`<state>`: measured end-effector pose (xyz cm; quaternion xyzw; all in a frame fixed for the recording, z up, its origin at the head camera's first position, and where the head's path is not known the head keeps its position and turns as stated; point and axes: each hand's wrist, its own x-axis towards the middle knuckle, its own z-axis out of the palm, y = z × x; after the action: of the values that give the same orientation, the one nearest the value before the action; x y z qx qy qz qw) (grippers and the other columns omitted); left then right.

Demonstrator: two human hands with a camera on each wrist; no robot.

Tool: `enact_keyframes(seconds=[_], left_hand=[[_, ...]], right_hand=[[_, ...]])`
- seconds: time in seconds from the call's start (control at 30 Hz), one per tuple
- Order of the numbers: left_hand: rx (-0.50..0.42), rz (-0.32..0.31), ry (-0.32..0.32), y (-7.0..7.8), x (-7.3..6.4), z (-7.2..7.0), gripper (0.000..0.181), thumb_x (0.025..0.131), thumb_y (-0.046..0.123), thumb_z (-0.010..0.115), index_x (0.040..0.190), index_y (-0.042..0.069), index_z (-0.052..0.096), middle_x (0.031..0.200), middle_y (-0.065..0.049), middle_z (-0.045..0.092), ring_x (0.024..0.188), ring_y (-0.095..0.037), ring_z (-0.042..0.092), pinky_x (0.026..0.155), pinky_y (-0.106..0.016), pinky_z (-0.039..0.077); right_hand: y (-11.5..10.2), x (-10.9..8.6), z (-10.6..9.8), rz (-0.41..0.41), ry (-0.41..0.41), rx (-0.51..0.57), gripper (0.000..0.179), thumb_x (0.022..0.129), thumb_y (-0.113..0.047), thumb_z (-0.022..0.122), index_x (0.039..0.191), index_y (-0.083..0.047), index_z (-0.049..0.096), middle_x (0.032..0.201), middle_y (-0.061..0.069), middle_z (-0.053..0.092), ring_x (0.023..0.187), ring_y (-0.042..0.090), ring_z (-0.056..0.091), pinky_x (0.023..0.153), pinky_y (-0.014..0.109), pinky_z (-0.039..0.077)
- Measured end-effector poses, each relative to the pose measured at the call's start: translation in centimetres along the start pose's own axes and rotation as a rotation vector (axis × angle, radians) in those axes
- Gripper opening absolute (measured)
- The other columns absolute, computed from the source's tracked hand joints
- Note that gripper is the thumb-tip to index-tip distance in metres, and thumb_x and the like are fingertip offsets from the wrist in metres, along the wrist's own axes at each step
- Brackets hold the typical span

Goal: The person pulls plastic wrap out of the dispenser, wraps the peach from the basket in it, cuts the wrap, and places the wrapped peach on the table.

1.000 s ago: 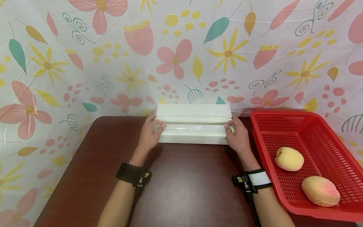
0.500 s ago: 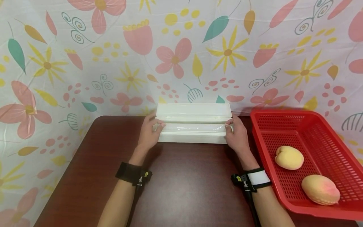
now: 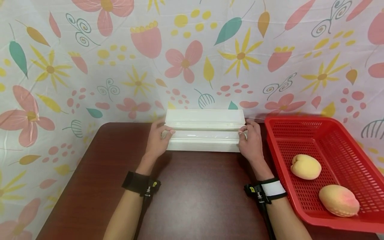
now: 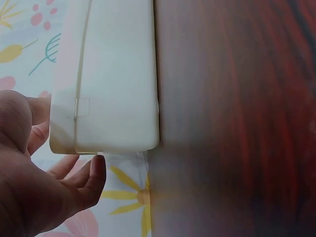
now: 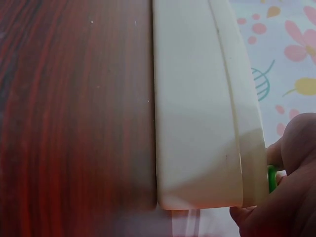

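A long white cling film dispenser (image 3: 204, 146) lies across the far part of the table, its lid (image 3: 205, 116) raised at the back. Glossy clear film (image 3: 201, 134) spans the trough between both hands. At the left end, my left hand (image 3: 157, 141) pinches the film roll's edge with thumb and forefinger. The right hand (image 3: 252, 143) does the same at the opposite end, with a bit of green (image 5: 272, 178) showing beside its fingers in the right wrist view. Both wrist views show the dispenser's smooth front wall (image 4: 118, 74), which hides part of the fingers.
To the right stands a red plastic basket (image 3: 285, 193) holding two peaches, one yellow (image 3: 306, 167) and one with a pink blush (image 3: 339, 201). A flower-printed cloth (image 3: 186, 90) hangs right behind the dark brown table (image 3: 192, 200).
The right hand's fingers have shifted slightly at the roll's end, and a crease in the film near them has flattened. The left hand and dispenser stay in place.
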<state>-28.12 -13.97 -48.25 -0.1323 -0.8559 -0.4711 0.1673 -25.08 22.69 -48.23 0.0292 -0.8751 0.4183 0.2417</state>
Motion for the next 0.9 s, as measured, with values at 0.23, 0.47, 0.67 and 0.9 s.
enact_keyframes(seconds=[0.23, 0.47, 0.67, 0.9], left_hand=[[0.01, 0.018, 0.017, 0.16, -0.05, -0.22, 0.015, 0.1, 0.017, 0.075, 0.095, 0.003, 0.079, 0.155, -0.015, 0.05, 0.144, -0.035, 0.044, 0.111, -0.054, 0.042], [0.021, 0.086, 0.032, -0.18, 0.08, -0.38, 0.014, 0.098, 0.015, 0.077, 0.093, 0.002, 0.079, 0.133, -0.014, 0.064, 0.127, -0.038, 0.05, 0.108, -0.051, 0.037], [0.02, 0.152, 0.057, -0.16, 0.29, -0.42, 0.008, 0.096, 0.01, 0.078, 0.093, 0.003, 0.079, 0.116, -0.012, 0.072, 0.114, -0.035, 0.058, 0.106, -0.048, 0.037], [0.038, 0.2, 0.08, -0.2, 0.64, -0.44, 0.005, 0.095, 0.01, 0.079, 0.095, 0.006, 0.08, 0.103, -0.009, 0.077, 0.108, -0.031, 0.064, 0.108, -0.046, 0.037]], right_hand=[[-0.32, -0.09, -0.15, -0.022, 0.037, 0.007, 0.004, 0.097, 0.01, 0.057, 0.097, 0.011, 0.061, 0.151, 0.029, 0.046, 0.144, 0.042, 0.04, 0.117, 0.059, 0.034], [-0.56, -0.07, -0.23, -0.011, 0.069, 0.017, 0.005, 0.097, 0.009, 0.06, 0.094, 0.01, 0.065, 0.148, 0.026, 0.05, 0.14, 0.039, 0.045, 0.112, 0.057, 0.04], [-0.58, -0.01, -0.28, -0.013, 0.118, 0.007, 0.005, 0.098, 0.005, 0.066, 0.094, 0.006, 0.07, 0.131, 0.021, 0.061, 0.124, 0.035, 0.056, 0.099, 0.053, 0.05], [-0.64, -0.12, -0.5, 0.009, 0.136, -0.046, 0.006, 0.098, 0.0, 0.069, 0.099, 0.003, 0.074, 0.107, 0.019, 0.068, 0.098, 0.038, 0.057, 0.084, 0.045, 0.041]])
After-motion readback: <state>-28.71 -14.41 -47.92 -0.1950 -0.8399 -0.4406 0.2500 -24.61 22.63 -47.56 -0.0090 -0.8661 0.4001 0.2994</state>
